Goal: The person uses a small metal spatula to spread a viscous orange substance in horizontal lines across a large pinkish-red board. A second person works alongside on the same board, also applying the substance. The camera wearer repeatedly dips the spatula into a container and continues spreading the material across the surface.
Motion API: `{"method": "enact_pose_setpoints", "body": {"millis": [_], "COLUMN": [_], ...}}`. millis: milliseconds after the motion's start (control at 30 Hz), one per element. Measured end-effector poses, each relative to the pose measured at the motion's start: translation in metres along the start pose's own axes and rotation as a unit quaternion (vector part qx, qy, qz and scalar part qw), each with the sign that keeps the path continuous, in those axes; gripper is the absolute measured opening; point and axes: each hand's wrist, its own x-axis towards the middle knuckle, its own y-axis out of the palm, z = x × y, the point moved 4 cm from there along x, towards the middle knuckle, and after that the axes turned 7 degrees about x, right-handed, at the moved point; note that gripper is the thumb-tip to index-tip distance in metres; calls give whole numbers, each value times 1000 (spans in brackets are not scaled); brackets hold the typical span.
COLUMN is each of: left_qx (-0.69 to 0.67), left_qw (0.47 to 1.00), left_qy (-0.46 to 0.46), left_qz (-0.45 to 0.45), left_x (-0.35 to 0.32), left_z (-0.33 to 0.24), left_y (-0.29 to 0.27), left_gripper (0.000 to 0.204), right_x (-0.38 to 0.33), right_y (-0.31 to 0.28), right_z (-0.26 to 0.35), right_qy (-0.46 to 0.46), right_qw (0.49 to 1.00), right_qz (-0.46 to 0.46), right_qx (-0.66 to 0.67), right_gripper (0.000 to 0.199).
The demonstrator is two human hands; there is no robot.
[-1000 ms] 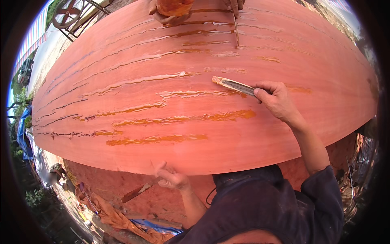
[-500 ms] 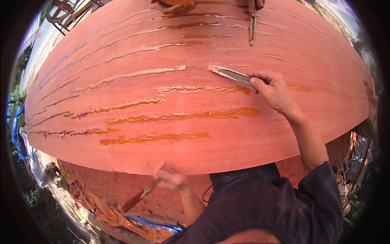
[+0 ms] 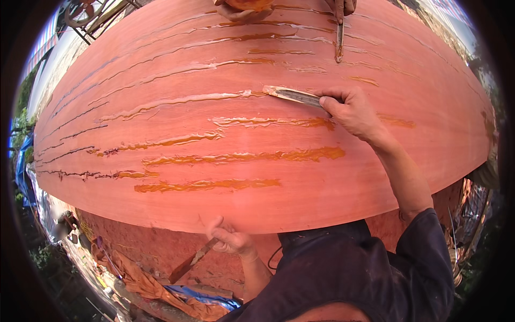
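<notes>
A large reddish wooden slab (image 3: 343,193) spreads before me, its long cracks filled or smeared with glossy amber paste (image 3: 244,155). My right hand (image 3: 351,112) is closed round a narrow flat blade-like tool (image 3: 295,95), grey along its middle with a pale, paste-smeared tip. That tip touches or hovers just over the right end of one paste-lined crack (image 3: 188,98); which of these, I cannot tell. By the slab's near edge, my left hand (image 3: 229,240) grips a flat dark-brown stick-like tool (image 3: 192,262), slanting down to the left. The thumb points up.
At the far edge another person's hand (image 3: 241,13) cups a container with orange contents (image 3: 249,4). That person's other hand (image 3: 342,8) holds a narrow tool (image 3: 339,43) against the slab. Brown cloth (image 3: 153,290) and a blue sheet (image 3: 201,298) lie below the near edge.
My right hand has drawn the tool slightly left, bringing its tip to the crack's end. My left hand has barely moved. The whole view has shifted a little.
</notes>
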Motion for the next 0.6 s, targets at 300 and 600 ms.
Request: {"method": "enact_pose_setpoints", "body": {"millis": [300,600], "left_qx": [3,-2], "left_qw": [1000,1000], "left_qy": [-9,-7], "left_qz": [-8,0], "left_x": [-1,-2], "left_z": [2,2], "left_y": [-2,-3], "left_gripper": [37,38], "right_x": [10,30], "right_y": [21,58], "right_z": [25,37], "right_qy": [9,2], "right_qw": [999,997], "right_qz": [26,62], "right_qx": [-31,39], "right_gripper": [33,33]}}
